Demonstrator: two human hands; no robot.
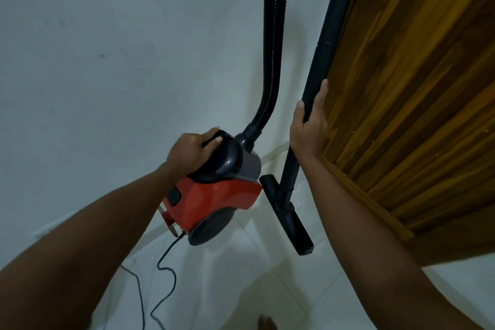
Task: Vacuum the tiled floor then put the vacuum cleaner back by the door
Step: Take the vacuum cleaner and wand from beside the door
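A red and dark grey canister vacuum cleaner (222,195) is in the corner where the pale wall meets the wooden door (417,94). My left hand (191,151) grips the black handle on top of it. My right hand (309,123) is wrapped around the black wand (325,53), which stands nearly upright against the door. The black floor nozzle (288,213) at the wand's foot lies on the white tiled floor (241,276) just right of the canister. The ribbed hose (272,43) rises from the canister's front and leaves the frame at the top.
A thin black power cord (163,270) trails from the canister's rear across the tiles toward the lower left. A bare foot (266,323) shows at the bottom edge. The pale wall (107,61) fills the left side.
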